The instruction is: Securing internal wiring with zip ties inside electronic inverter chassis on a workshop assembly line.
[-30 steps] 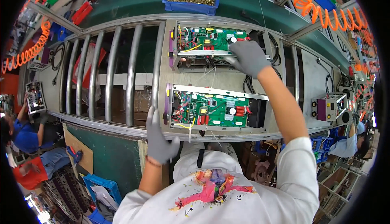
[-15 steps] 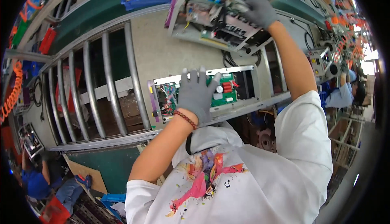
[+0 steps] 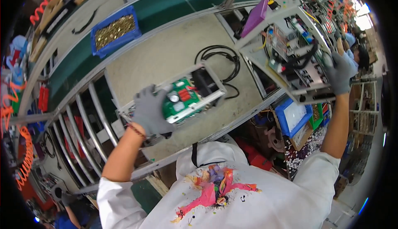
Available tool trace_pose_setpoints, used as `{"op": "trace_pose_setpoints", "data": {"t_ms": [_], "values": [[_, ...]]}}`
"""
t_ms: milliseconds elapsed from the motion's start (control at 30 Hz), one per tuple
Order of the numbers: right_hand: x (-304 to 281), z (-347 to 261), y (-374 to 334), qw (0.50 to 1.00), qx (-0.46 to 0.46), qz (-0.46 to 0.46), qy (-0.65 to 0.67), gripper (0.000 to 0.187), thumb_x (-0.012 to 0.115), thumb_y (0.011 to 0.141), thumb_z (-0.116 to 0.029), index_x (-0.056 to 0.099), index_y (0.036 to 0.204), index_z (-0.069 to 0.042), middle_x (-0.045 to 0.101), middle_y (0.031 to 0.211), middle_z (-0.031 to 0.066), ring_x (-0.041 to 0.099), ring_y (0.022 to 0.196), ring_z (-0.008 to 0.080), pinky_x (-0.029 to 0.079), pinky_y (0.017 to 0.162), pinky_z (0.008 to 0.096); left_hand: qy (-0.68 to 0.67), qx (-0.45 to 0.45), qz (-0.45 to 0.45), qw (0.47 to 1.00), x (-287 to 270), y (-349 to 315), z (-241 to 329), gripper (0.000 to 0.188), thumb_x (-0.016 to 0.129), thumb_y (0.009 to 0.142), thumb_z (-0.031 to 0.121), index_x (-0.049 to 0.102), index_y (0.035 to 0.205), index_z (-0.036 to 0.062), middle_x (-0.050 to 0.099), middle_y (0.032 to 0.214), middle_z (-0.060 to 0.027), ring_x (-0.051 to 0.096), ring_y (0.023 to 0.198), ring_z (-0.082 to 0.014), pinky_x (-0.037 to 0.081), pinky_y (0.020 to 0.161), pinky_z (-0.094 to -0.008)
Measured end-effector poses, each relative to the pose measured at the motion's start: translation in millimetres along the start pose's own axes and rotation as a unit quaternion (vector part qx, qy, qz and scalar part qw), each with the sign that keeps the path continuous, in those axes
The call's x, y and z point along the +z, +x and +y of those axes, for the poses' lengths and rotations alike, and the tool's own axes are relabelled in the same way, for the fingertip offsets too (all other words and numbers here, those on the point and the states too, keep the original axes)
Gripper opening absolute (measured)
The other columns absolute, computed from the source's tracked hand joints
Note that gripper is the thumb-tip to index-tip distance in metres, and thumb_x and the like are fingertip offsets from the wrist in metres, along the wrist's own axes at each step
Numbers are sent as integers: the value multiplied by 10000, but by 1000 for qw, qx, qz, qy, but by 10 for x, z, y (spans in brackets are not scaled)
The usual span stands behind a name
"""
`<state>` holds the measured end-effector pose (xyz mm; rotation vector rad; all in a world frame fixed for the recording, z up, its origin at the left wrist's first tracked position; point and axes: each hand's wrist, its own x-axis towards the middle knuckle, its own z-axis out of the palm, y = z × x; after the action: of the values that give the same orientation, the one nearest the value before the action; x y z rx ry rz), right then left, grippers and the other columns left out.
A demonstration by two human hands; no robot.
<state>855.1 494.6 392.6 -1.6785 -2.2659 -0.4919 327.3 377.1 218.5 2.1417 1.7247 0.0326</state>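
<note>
My gloved left hand (image 3: 153,109) lies across one end of a narrow metal case (image 3: 207,98). Its fingers reach over the far rim and cover part of the inside. A green circuit board (image 3: 182,98) with red parts shows in that case, which sits at a slant. At the right, my gloved right hand (image 3: 338,73) holds the outer edge of a larger open machine case (image 3: 304,91). That case is tilted and full of wires and boards, with a purple panel (image 3: 255,16) at its far left corner. The right fingertips are partly hidden.
A coiled black cable (image 3: 238,65) lies between the two cases. Beyond the bench stands a blue bin (image 3: 137,34) of brass-coloured small parts. Metal rollers (image 3: 97,110) are at the left. Another blue bin (image 3: 286,123) holds white pieces below the larger case. Other people work nearby.
The larger case has swung to the right with my right hand on its edge. The narrow case has shifted left and turned aslant under my left hand. The view has turned too.
</note>
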Motion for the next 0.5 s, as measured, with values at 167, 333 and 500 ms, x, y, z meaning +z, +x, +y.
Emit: {"op": "trace_pose_setpoints", "data": {"t_ms": [167,333,500], "values": [[-263,222,-501,991,105,-49,64,321,692,889,-308,673,847,9,553,628,145,505,562,187,408,566,365,43,-58,-4,997,-422,811,-402,1065,858,476,411,452,1432,174,452,1406,-275,450,1310,-442,348,1111,-527],[-265,-298,-802,993,0,-96,66,386,739,839,-343,585,716,-11,517,606,156,527,540,290,404,538,393,128,-34,71,989,-545,1524,-767,1029,861,515,381,428,1433,210,447,1442,-216,430,1349,-417,332,1132,-540],[157,-1219,-668,973,-171,-97,123,533,802,745,-477,466,632,-78,444,598,91,483,529,307,360,512,415,163,-43,54,984,-423,1807,-1002,1066,846,541,456,396,1480,231,402,1510,-219,369,1416,-413,264,1177,-523]]}}
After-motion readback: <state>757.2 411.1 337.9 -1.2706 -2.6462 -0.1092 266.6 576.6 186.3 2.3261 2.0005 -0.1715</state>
